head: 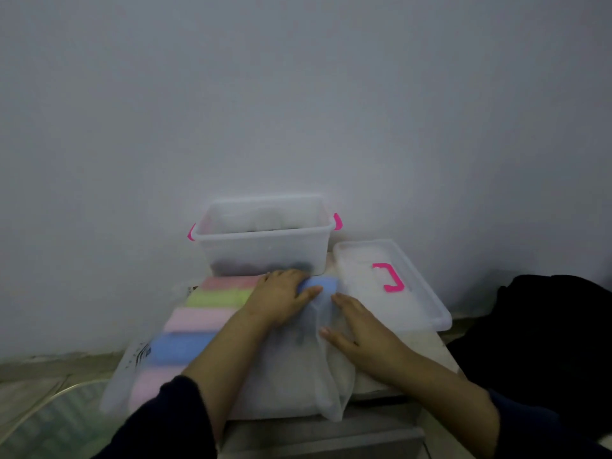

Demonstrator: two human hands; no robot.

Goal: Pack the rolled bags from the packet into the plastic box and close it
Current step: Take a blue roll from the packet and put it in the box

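Observation:
A clear plastic box (265,250) with pink side clips stands open at the back of a small table, with dark things showing at its bottom. Its lid (417,293) with a pink handle lies flat to the right. In front lies a translucent packet (291,382) holding several rolled bags in pink, green and blue (212,298). My left hand (281,299) reaches inside the packet and closes around a blue rolled bag (323,283) at its far end. My right hand (361,326) lies flat on the packet's right side, fingers apart.
The table's edge (331,435) is just below my forearms. A dark cloth mass (546,342) sits to the right. A glass surface (56,419) lies at the lower left. A plain wall rises behind the box.

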